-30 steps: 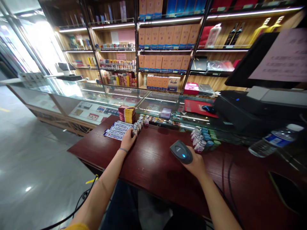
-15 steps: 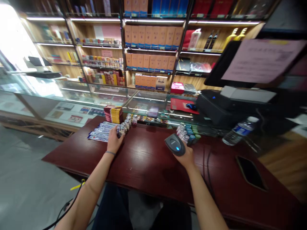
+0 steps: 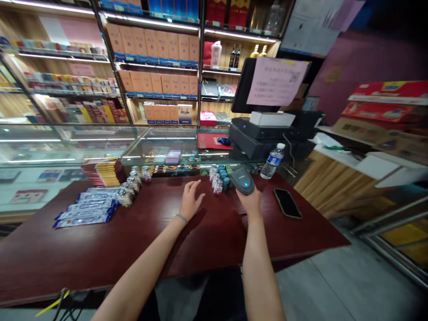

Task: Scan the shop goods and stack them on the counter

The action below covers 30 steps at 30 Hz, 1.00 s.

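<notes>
My right hand (image 3: 249, 203) grips a dark barcode scanner (image 3: 243, 181) with a blue light, held just above the dark red table (image 3: 200, 232). My left hand (image 3: 190, 199) hovers open over the table's middle, fingers spread, holding nothing. A cluster of small bottles with white, blue and green caps (image 3: 218, 177) stands just left of the scanner. A row of small glass jars (image 3: 131, 187) sits further left, next to several blue-and-white packets (image 3: 87, 208) and a stack of red and yellow packs (image 3: 102, 172).
A black phone (image 3: 286, 202) lies on the table right of the scanner. A water bottle (image 3: 272, 161) stands by the black till and its monitor (image 3: 267, 129). A glass counter (image 3: 100, 142) and stocked shelves run behind. Cardboard boxes sit at right.
The view has swung right. My left hand has left the jars at the table's left and moved to the middle, open. My right hand still holds the scanner.
</notes>
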{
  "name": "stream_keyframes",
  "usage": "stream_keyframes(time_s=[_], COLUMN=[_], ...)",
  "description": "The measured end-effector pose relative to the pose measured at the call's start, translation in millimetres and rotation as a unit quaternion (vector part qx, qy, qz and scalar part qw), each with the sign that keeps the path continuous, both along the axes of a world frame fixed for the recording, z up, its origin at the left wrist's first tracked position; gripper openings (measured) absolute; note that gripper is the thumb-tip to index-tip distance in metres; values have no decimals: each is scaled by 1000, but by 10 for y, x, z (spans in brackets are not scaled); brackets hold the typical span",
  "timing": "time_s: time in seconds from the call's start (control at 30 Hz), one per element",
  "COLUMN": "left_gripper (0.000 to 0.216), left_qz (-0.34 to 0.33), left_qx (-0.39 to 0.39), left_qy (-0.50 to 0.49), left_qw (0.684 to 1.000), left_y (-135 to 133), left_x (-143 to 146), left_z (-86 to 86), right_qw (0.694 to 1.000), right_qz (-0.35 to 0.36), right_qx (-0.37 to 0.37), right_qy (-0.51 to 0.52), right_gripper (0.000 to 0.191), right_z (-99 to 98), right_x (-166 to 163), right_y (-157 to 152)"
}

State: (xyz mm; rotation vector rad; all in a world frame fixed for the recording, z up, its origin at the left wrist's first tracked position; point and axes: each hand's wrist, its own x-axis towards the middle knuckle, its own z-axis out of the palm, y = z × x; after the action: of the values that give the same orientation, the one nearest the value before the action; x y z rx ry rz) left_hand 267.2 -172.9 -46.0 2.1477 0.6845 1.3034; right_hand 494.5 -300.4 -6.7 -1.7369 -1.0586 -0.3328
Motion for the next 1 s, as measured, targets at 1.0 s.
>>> stream_keyframes(time_s=[1.0], left_gripper=[57], left_qz=[-35], left_qx=[-194], left_qy=[-198], left_qw=[960], left_y=[97], left_x=[255], left_z=[10], right_qw=[999], right_qz=[-13], right_qx=[32], right_qy=[20], right_gripper=[50], right_z=[-146], right_x=[53], right_y=[54])
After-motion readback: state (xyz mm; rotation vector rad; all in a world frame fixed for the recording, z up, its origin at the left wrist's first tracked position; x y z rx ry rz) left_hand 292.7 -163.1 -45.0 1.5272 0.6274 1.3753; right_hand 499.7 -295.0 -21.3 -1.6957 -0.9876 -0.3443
